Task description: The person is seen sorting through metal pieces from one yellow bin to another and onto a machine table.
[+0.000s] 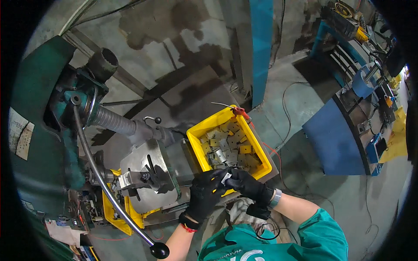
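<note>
In front of my body, both black-gloved hands meet at the near edge of a yellow bin (264,170). Between their fingertips is a small bright metal piece (226,178), mostly covered by the gloves. My left hand (203,195) has its fingers closed at the piece's left side. From the right, my right hand (244,184) pinches the same piece. Inside the bin lie many small flat and bent metal pieces (232,142), some with holes. To the left, a metal vise (146,177) sits on the table (150,152) of a green drill press.
The drill press's long lever (104,174) with a black knob reaches toward my left forearm. A red air gun (241,112) hangs on the bin's far rim. Another yellow bin (119,222) stands below the press. Cables cross the floor at right, near a blue workbench (333,135).
</note>
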### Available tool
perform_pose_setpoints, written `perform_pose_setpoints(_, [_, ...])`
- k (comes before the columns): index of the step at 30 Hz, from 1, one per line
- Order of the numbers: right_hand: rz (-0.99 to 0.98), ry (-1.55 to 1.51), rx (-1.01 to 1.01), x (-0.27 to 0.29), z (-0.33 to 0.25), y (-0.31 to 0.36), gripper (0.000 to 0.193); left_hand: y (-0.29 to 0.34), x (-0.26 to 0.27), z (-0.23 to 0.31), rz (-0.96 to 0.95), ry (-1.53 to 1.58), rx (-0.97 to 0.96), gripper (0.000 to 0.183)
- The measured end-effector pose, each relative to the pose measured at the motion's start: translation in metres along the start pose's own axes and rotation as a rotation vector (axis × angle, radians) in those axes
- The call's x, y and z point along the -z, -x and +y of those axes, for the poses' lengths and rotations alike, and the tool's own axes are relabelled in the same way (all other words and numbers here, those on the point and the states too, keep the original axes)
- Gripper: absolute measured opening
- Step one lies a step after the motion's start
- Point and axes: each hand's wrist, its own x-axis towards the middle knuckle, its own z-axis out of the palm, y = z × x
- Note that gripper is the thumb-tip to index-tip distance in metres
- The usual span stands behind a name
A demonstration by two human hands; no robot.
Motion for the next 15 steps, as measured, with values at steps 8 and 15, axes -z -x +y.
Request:
perform_pose_setpoints(8, [0.125,0.128,-0.010,-0.007,-0.007,0.003,0.024,0.000,0.001,0.009,0.083,0.166,0.069,0.036])
perform_pose_setpoints(15, [0.164,0.314,-0.006,-0.011,-0.013,0.006,0.021,0.018,-0.017,-0.014,0.116,0.207,0.160,0.026])
